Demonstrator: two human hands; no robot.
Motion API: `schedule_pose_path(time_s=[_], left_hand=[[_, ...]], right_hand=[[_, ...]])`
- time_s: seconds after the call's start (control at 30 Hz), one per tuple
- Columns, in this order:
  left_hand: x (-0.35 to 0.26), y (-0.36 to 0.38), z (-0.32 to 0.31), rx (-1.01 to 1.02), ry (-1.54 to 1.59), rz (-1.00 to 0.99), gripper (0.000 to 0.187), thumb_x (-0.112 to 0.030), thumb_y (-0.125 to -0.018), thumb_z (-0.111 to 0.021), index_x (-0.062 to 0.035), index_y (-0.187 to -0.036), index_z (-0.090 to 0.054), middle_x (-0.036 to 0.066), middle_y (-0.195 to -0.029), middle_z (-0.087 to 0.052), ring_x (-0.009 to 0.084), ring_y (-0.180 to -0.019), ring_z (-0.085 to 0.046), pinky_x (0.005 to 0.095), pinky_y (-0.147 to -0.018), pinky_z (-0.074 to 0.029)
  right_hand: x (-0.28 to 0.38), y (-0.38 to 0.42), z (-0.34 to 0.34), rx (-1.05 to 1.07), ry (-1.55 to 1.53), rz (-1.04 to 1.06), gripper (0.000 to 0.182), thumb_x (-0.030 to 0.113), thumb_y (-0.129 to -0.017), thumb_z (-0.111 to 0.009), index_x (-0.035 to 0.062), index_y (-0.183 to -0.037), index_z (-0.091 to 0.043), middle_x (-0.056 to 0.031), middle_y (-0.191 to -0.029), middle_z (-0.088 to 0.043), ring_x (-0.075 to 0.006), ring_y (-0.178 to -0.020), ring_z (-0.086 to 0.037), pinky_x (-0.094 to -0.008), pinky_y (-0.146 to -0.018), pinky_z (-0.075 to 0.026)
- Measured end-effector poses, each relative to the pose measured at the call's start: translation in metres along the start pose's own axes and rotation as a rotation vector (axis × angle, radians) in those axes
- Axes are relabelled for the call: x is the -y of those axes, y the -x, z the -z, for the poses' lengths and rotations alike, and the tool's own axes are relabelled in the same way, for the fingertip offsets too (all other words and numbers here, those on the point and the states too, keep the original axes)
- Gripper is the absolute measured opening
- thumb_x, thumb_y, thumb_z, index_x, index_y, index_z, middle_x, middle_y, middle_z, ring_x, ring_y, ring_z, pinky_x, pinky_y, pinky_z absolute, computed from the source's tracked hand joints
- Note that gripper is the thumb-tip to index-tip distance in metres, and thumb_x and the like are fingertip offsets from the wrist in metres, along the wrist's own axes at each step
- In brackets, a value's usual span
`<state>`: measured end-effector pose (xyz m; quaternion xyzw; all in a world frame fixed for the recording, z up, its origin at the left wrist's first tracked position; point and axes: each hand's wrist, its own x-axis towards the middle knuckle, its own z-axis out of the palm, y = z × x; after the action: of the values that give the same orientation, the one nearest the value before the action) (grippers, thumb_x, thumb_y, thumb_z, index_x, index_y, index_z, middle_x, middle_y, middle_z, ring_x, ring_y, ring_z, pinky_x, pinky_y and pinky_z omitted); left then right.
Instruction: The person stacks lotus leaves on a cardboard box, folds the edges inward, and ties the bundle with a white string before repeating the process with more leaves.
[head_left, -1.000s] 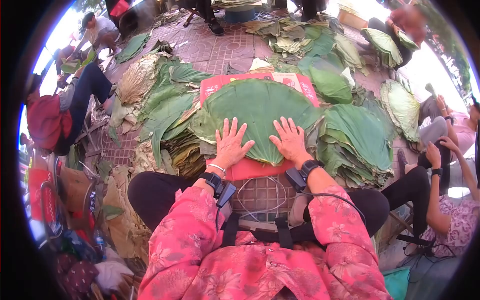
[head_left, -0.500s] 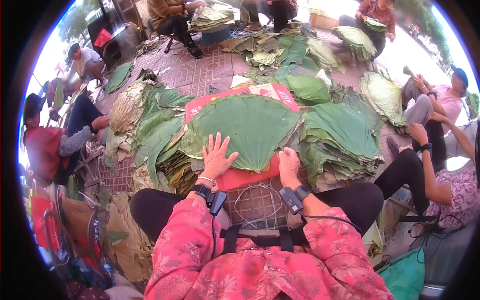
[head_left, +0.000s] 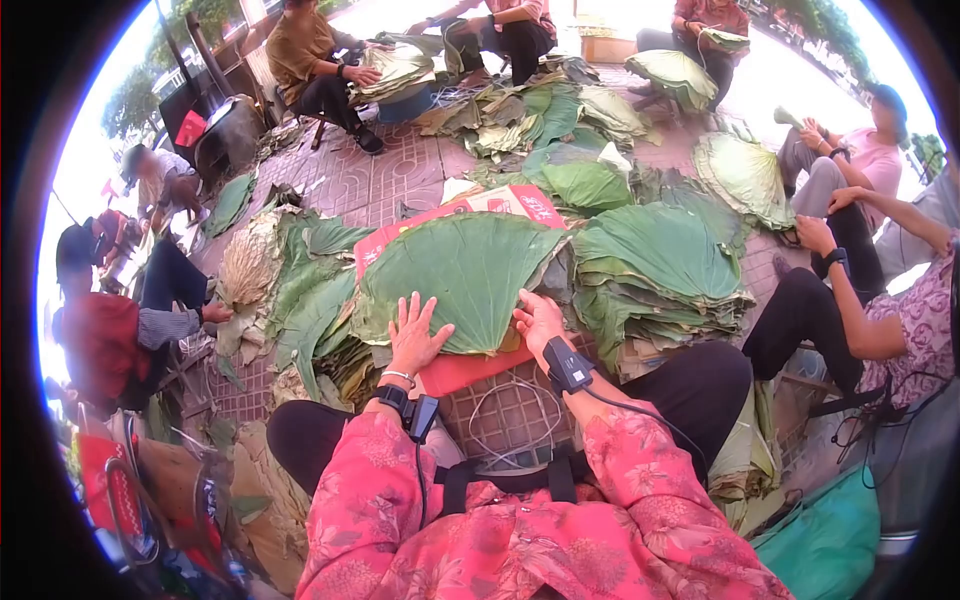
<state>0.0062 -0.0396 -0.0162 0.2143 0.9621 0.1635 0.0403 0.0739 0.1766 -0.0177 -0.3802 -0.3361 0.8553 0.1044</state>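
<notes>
A large green lotus leaf (head_left: 455,275), folded into a fan shape, lies on a red cardboard box panel (head_left: 465,376) in front of my crossed legs. My left hand (head_left: 416,338) rests on the leaf's lower left edge, its fingers spread. At the lower right edge, my right hand (head_left: 541,320) is closed, with thumb and bent fingers pinching the leaf's rim. Just to the right stands a thick stack of folded lotus leaves (head_left: 655,255). More loose green leaves (head_left: 318,295) are heaped on the left.
White cord (head_left: 515,458) lies coiled on the paving below the panel. Several people sit around with leaves, one close at right in a patterned top (head_left: 920,310). A green bag (head_left: 825,535) is at lower right. Pale dried leaves (head_left: 255,260) lie at left.
My right hand has turned from a fist at the leaf's lower right corner to a pinch higher along its right edge. My left hand stays spread on the leaf. The view has shifted slightly.
</notes>
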Motion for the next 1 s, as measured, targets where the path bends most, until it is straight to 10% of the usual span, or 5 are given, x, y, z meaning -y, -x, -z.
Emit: schedule_pose_path(time_s=[0.33,0.6,0.73,1.0], left_hand=[[0.002,0.001,-0.002,-0.004,-0.034,-0.002,0.069,-0.053,-0.077,-0.055,-0.0215,-0.135,-0.035,0.009,-0.147,-0.017,0.0321,-0.136,-0.009,0.0607,-0.101,-0.015],[0.0,0.002,-0.003,-0.022,-0.025,0.001,0.07,-0.053,-0.077,-0.056,-0.021,-0.135,-0.033,0.01,-0.147,-0.017,0.0322,-0.135,-0.009,0.0606,-0.101,-0.015],[-0.001,0.003,-0.002,-0.015,-0.031,0.002,0.068,-0.051,-0.079,-0.055,-0.0213,-0.136,-0.033,0.01,-0.147,-0.017,0.0316,-0.136,-0.009,0.0589,-0.101,-0.015],[-0.02,0.006,0.012,-0.069,-0.211,0.036,0.067,-0.044,-0.075,-0.061,-0.0165,-0.132,-0.037,0.013,-0.145,-0.019,0.0345,-0.135,-0.01,0.0613,-0.1,-0.015]], right_hand=[[-0.021,-0.056,0.001,-0.092,0.072,0.484,0.056,0.013,-0.062,-0.078,-0.0032,-0.106,-0.048,-0.0095,-0.091,-0.057,-0.0172,-0.082,-0.055,-0.0282,-0.074,-0.043],[-0.031,-0.065,0.005,-0.339,0.251,0.581,0.044,0.004,-0.063,-0.075,0.0028,-0.097,-0.046,-0.0051,-0.082,-0.056,-0.0135,-0.055,-0.052,-0.0275,-0.043,-0.04],[0.004,-0.049,-0.009,-0.377,0.004,0.207,0.042,0.006,-0.065,-0.073,0.0043,-0.095,-0.044,-0.0058,-0.076,-0.057,-0.0138,-0.044,-0.049,-0.0295,-0.036,-0.036],[-0.002,-0.083,0.003,-0.336,0.259,0.502,0.026,0.009,-0.061,-0.077,0.006,-0.084,-0.065,-0.0034,-0.074,-0.06,-0.0166,-0.059,-0.055,-0.0286,-0.059,-0.046]])
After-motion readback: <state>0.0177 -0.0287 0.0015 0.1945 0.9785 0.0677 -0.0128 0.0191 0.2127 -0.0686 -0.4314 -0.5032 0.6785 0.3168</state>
